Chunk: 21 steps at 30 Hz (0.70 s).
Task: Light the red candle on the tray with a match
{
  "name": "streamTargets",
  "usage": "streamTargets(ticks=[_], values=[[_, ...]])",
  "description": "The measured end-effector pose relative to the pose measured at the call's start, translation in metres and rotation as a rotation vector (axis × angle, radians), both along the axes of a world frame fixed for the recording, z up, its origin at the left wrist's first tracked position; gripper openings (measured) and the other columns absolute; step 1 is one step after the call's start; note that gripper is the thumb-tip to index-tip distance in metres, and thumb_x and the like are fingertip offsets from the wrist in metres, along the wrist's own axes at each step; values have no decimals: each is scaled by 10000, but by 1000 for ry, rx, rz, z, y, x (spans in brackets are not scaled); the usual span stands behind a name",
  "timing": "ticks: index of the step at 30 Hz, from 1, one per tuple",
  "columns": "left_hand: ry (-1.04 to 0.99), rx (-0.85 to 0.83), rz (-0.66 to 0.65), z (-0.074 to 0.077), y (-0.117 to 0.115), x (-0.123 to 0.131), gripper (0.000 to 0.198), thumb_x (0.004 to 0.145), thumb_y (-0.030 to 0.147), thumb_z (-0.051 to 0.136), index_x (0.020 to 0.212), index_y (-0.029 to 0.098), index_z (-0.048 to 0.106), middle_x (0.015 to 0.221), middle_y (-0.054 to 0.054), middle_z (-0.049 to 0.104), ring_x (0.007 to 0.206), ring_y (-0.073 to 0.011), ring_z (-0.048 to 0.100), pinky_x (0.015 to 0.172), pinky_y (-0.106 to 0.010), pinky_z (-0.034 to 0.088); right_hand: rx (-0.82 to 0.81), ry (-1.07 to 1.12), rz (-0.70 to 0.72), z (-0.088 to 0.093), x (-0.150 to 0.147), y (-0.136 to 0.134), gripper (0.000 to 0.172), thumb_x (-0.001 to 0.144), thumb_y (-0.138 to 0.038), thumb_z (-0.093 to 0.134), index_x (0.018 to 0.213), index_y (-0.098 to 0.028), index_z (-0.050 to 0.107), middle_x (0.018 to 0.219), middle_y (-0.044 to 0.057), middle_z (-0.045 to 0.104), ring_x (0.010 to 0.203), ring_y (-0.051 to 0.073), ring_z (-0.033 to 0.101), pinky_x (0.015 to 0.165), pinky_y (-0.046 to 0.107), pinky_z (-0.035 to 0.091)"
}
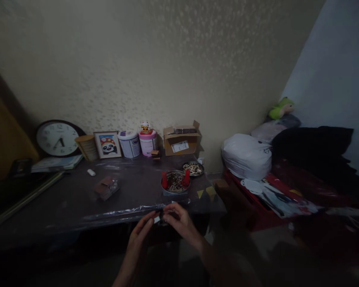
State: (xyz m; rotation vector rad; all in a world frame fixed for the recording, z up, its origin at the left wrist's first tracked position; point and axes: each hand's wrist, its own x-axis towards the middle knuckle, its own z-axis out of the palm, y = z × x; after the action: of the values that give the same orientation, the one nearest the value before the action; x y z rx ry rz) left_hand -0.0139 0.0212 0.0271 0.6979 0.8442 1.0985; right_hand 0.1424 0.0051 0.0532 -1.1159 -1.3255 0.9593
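Note:
My left hand [141, 231] is at the table's front edge, its thumb and fingers closed on a small white piece [157, 219]. Close beside it, my right hand [181, 221] has its thumb and fingers bent together near a small dark part. What the right fingers hold, if anything, is too dim to make out. Just beyond the hands sits a round tin [176, 187] with many small bits inside and two red pieces [164, 180] standing at its rim. Behind it lies a round dish [193, 169] of pale sticks.
Yellow paper scraps [210, 192] lie at the table's right end. Left of the tin is a clear packet with pinkish blocks [106, 187]. A clock [57, 138], a framed panda picture [108, 144], two tubs [129, 145] and a cardboard box [181, 144] line the wall.

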Motion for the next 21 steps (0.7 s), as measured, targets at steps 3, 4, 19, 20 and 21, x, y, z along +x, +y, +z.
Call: streamTargets(ticks=[3,4,19,20,21], values=[[-119,-30,65,-1,4,1,397,604,344,739,959,176,680,914,-73,742,898,-225,653,840,-324,469,-5,158,-23,1,5,5,222,733,-376,652,855,-190,646,856,32,689,862,198,642,823,345,476],[-147,-24,78,-1,5,1,390,593,338,747,941,172,688,915,-76,741,902,-221,651,860,-325,460,-21,203,-38,0,6,7,226,732,-386,650,838,-186,654,844,38,697,849,202,648,824,355,477],[-248,73,29,-1,3,7,269,663,271,713,905,158,674,894,-74,734,864,-194,646,840,-305,450,17,49,-206,0,2,10,251,761,-395,615,874,-178,672,805,46,711,793,204,646,763,322,492],[-239,70,35,-1,3,7,263,666,274,712,900,162,669,872,-67,733,826,-186,649,803,-297,459,34,17,-212,0,2,10,250,770,-395,605,878,-179,669,803,47,713,789,204,649,756,318,494],[-230,68,38,-1,2,8,256,669,277,709,896,167,664,854,-61,731,791,-178,650,769,-289,464,52,-12,-221,0,1,10,251,775,-398,598,879,-180,666,803,50,714,785,205,652,747,314,499]])
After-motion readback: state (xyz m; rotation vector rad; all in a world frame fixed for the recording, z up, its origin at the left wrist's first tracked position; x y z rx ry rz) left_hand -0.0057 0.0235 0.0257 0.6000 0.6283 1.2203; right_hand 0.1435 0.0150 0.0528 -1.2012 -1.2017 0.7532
